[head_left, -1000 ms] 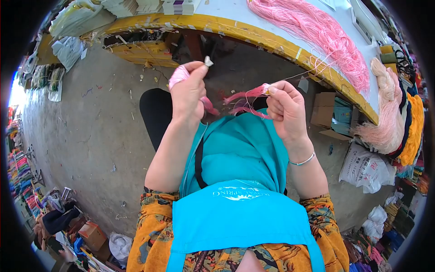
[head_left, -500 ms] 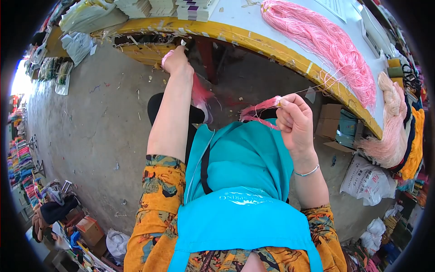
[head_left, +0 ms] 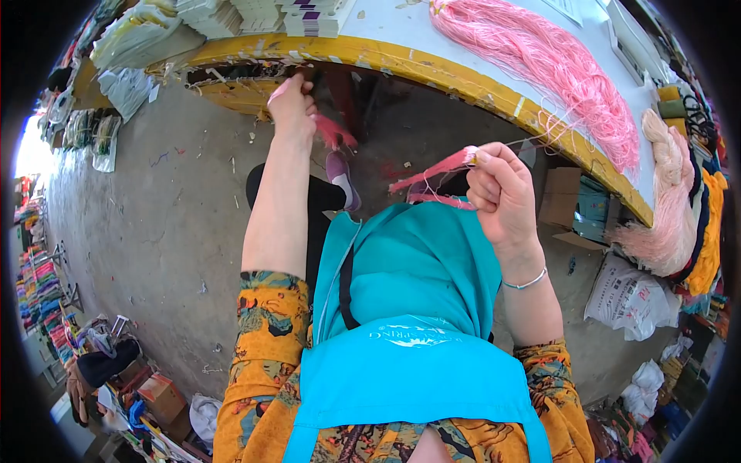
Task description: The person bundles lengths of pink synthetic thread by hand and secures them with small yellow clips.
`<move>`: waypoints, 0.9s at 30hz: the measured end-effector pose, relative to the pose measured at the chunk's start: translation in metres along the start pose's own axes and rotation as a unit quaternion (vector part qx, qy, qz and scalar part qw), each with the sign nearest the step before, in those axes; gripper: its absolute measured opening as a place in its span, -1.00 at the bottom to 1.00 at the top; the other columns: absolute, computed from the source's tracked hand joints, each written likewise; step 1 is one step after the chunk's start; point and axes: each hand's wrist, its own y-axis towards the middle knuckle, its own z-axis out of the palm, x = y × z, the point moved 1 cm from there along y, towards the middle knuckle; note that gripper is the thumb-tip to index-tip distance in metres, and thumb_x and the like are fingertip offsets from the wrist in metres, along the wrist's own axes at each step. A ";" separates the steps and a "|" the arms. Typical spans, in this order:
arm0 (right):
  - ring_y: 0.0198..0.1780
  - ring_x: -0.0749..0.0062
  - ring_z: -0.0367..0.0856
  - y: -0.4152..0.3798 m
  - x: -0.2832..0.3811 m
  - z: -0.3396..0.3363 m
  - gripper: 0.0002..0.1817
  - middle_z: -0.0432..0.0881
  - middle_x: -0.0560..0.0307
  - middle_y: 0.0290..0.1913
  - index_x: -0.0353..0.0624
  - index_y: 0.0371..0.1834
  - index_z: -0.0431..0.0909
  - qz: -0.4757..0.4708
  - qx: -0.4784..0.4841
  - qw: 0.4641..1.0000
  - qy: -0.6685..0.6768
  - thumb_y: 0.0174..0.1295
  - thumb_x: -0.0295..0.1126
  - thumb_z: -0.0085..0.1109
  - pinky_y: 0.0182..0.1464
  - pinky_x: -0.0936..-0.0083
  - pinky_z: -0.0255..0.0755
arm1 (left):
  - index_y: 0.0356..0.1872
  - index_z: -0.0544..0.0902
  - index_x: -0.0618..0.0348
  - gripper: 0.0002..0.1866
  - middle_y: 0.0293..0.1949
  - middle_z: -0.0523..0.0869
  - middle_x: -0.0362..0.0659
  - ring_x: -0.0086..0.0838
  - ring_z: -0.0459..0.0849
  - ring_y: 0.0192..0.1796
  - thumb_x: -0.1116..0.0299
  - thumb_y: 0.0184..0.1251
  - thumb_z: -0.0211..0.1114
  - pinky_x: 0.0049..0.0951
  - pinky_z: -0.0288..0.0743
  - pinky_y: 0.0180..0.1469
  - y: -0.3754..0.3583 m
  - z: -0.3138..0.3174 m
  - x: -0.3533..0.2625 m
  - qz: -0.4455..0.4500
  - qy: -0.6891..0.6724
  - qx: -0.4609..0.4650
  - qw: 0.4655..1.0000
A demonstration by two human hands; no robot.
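My left hand [head_left: 292, 108] is at the open wooden drawer [head_left: 239, 94] under the table edge. Its fingers are curled around a bundle of pink thread, whose loose end [head_left: 333, 131] hangs out to the right. Over my lap, my right hand [head_left: 500, 185] pinches the top of a second bundle of pink thread [head_left: 436, 168] between thumb and fingertips. That bundle splits into two dangling parts above the teal apron [head_left: 424, 262]. Fine strands run from near my right hand toward the large pink skein [head_left: 532, 69] on the tabletop.
The white table [head_left: 401, 23] has a chipped yellow edge and carries stacks of paper cards [head_left: 316, 17]. At right hang pale pink and yellow skeins [head_left: 706, 231], near a cardboard box [head_left: 562, 201] and a white sack [head_left: 625, 297]. Plastic bags [head_left: 127, 92] hang at left.
My left hand has shifted slightly left and up against the drawer, its thread swinging. My right hand stays almost in place; its thread bundle has swung out to the left.
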 end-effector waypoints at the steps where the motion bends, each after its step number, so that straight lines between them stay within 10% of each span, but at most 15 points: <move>1: -0.67 0.83 0.06 0.001 0.001 -0.001 -0.94 0.23 0.45 -0.67 -0.20 -0.33 0.54 0.006 0.000 1.000 0.004 0.33 -0.50 0.12 -0.65 0.76 -0.11 | -0.48 0.57 0.10 -0.84 -0.68 0.41 -0.34 -0.67 0.15 -0.76 0.37 0.29 0.29 -0.56 -0.07 -0.71 -0.017 0.003 -0.002 0.006 -0.005 -0.005 1.000; 7: -0.69 0.80 0.07 0.001 0.006 0.010 -0.94 0.24 0.43 -0.67 -0.18 -0.31 0.54 0.046 0.042 0.998 0.026 0.33 -0.49 0.12 -0.66 0.74 -0.10 | 0.10 0.65 0.22 -0.65 -0.64 0.33 -0.50 -0.81 0.18 -0.64 0.38 0.33 0.21 -0.69 0.02 -0.61 -0.143 0.023 0.004 -0.002 0.081 0.380 0.921; 10: -0.69 0.81 0.08 -0.002 0.005 0.019 -0.94 0.28 0.42 -0.66 -0.19 -0.30 0.54 0.059 0.061 0.996 0.015 0.34 -0.48 0.12 -0.66 0.75 -0.08 | 0.22 0.52 0.30 -0.55 0.06 0.68 -0.15 -0.84 0.39 -0.54 0.51 0.28 0.14 -0.77 0.33 -0.52 -0.184 0.036 0.003 0.002 0.131 0.444 0.887; 14: -0.69 0.82 0.10 -0.008 0.003 0.021 -0.92 0.34 0.39 -0.64 -0.21 -0.28 0.55 0.053 0.050 0.997 -0.022 0.35 -0.45 0.12 -0.66 0.76 -0.07 | 0.13 0.59 0.27 -0.66 -0.14 0.72 -0.20 -0.69 0.59 -0.30 0.43 0.37 0.23 -0.68 0.48 -0.29 -0.194 0.037 0.004 0.021 0.123 0.474 0.872; 17: -0.69 0.82 0.10 -0.014 0.001 0.019 -0.92 0.35 0.39 -0.63 -0.22 -0.27 0.55 0.048 0.038 0.997 -0.050 0.36 -0.45 0.11 -0.66 0.75 -0.07 | -0.32 0.64 0.24 -0.83 -0.51 0.55 -0.40 -0.79 0.45 -0.45 0.35 0.41 0.26 -0.68 0.38 -0.43 -0.196 0.030 0.000 0.024 0.203 0.486 0.849; 27: -0.58 0.83 0.19 -0.027 0.001 0.025 -0.91 0.40 0.41 -0.57 -0.19 -0.28 0.54 0.044 0.084 0.967 -0.236 0.32 -0.42 0.07 -0.59 0.77 -0.05 | -0.29 0.64 0.16 -0.75 -0.58 0.41 -0.47 -0.82 0.22 -0.55 0.23 0.52 0.15 -0.70 0.07 -0.54 -0.199 0.021 -0.007 0.001 0.187 0.444 0.876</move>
